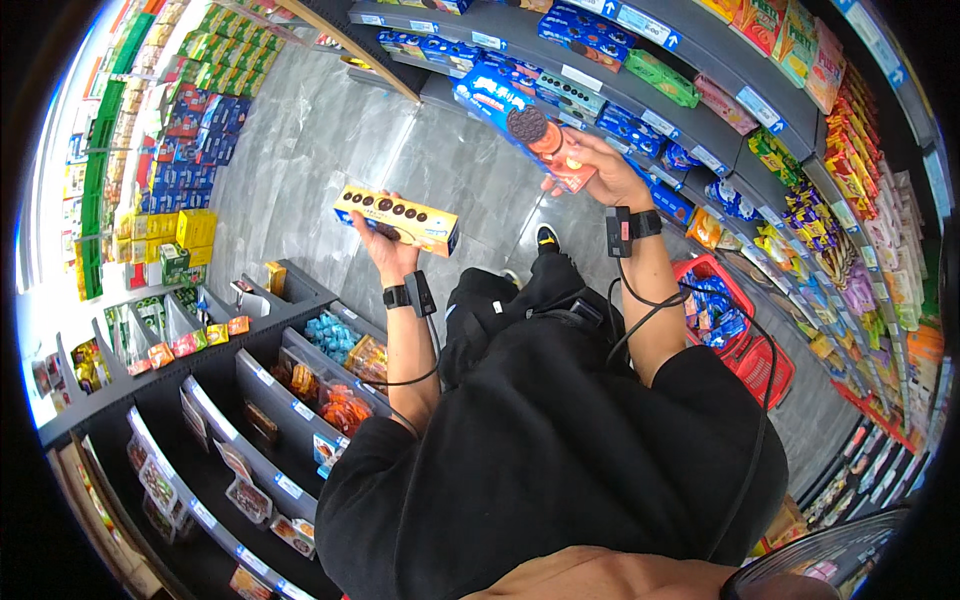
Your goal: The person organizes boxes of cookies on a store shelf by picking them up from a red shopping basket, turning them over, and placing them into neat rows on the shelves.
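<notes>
My left hand [388, 251] grips a yellow box of sandwich cookies [401, 216], held level over the floor with a row of dark cookies printed on its side. In my right hand [607, 172] is a blue and orange cookie box [517, 124], tilted, with a large dark sandwich cookie pictured on its front. The right-hand box is close to the shelf of cookie boxes [589, 37] and overlaps it in view; whether they touch I cannot tell. The two boxes are apart from each other.
A red shopping basket [772, 367] holding blue packages stands on the floor to my right. Snack shelves with price tags [660, 124] curve along the front and right. Divided shelving [292, 401] with bagged snacks is at my left. Cables [637, 307] run along both arms.
</notes>
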Motion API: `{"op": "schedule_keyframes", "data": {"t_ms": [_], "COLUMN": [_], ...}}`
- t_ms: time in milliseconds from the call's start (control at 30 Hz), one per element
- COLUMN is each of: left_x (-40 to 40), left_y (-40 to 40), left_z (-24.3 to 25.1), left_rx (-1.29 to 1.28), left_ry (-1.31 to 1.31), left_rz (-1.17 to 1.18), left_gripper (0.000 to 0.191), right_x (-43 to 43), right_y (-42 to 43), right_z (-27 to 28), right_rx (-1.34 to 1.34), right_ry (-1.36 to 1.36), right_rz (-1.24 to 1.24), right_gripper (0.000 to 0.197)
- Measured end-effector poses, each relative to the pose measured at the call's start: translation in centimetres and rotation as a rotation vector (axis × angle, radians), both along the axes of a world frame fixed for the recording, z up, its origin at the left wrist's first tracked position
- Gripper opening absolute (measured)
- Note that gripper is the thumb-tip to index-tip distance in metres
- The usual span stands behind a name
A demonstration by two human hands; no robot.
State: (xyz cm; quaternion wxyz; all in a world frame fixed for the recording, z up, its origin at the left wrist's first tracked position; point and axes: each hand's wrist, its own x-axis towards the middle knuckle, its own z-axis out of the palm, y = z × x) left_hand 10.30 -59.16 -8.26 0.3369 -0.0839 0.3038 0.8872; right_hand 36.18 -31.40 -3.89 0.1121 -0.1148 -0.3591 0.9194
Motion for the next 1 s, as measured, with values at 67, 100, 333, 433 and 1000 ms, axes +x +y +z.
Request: {"op": "schedule_keyframes", "data": {"t_ms": [67,100,333,433,1000], "left_x": [-2.0,-3.1,-13.2,-17.0,-23.8], "left_y": [-0.1,-0.1,2.7,4.0,13.4], "left_z": [-1.0,-1.7,-5.8,-6.4,-5.9], "left_rx": [-0.010,-0.019,0.068,0.062,-0.037], "left_ry": [-0.044,-0.046,-0.175,-0.170,-0.217], "left_rz": [0.032,0.062,-0.039,-0.100,-0.406], "left_gripper": [0.061,0.058,0.055,0.058,0.061], "right_x": [-1.5,-2.2,-5.5,-5.5,-5.9], "right_y": [0.1,-0.1,-1.3,-2.4,3.7], "right_z": [-0.4,-0.8,-4.0,-6.6,-7.3], "right_rx": [0.073,0.143,0.137,0.176,1.298], "right_ry": [-0.024,-0.045,-0.310,-0.430,-1.166], "right_rz": [0.026,0.059,-0.141,-0.249,-0.821], "right_gripper": [0.067,0.068,0.068,0.066,0.059]}}
